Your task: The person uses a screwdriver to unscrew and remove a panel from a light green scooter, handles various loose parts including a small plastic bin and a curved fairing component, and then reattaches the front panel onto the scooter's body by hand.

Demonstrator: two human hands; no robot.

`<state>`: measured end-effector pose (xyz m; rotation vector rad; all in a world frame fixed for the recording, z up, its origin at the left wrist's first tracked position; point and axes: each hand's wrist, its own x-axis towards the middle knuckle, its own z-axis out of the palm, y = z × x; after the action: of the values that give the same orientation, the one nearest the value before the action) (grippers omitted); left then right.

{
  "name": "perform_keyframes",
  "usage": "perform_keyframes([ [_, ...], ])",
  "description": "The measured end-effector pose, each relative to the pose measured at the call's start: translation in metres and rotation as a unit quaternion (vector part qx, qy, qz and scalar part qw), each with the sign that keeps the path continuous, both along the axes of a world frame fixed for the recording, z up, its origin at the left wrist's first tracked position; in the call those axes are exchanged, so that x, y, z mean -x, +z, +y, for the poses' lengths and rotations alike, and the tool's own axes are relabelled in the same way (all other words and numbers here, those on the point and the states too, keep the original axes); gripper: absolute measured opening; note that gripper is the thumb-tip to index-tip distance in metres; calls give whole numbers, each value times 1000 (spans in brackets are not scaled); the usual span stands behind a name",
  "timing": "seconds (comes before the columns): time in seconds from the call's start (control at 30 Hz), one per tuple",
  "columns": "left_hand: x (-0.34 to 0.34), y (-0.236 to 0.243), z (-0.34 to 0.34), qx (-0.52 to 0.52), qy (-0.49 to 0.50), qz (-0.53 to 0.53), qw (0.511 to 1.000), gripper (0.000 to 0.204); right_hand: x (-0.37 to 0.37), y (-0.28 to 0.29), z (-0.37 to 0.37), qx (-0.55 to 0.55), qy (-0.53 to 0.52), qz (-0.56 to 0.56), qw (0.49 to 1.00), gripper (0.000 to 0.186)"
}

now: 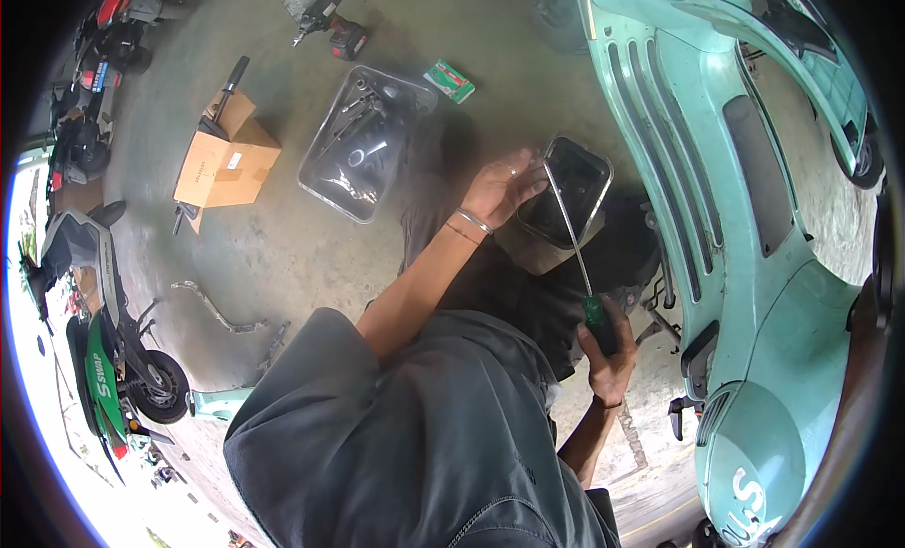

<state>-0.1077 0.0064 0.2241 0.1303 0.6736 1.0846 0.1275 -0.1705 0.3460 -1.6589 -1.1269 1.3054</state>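
My right hand [606, 355] grips the green and black handle of a long screwdriver [567, 218], whose steel shaft points up and left. My left hand [509, 182], with a bracelet at the wrist, has its fingers curled at the screwdriver's tip; what they pinch, if anything, is too small to make out. Just beyond lies a dark rectangular container [589, 161] with a pale rim, above my dark-clad legs [490, 279].
A mint-green scooter body [754, 322] fills the right side. On the floor are a clear tray of tools [349, 185], a cardboard box [217, 171], a power drill [320, 24], a green packet [448, 81] and a bent metal part [222, 312]. Motorbikes [113, 359] stand left.
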Motion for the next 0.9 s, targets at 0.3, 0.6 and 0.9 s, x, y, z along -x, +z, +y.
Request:
perform_keyframes([
  [0.3,-1,-2,2,45,21,22,999,25,-1,4,3,1,-8,-14,1000,47],
  [0.6,-1,12,-1,26,16,56,998,22,1,0,3,-26,28,-43,998,45],
  [0.9,2,20,3,-49,8,139,989,21,-5,3,5,-93,25,-100,990,51],
])
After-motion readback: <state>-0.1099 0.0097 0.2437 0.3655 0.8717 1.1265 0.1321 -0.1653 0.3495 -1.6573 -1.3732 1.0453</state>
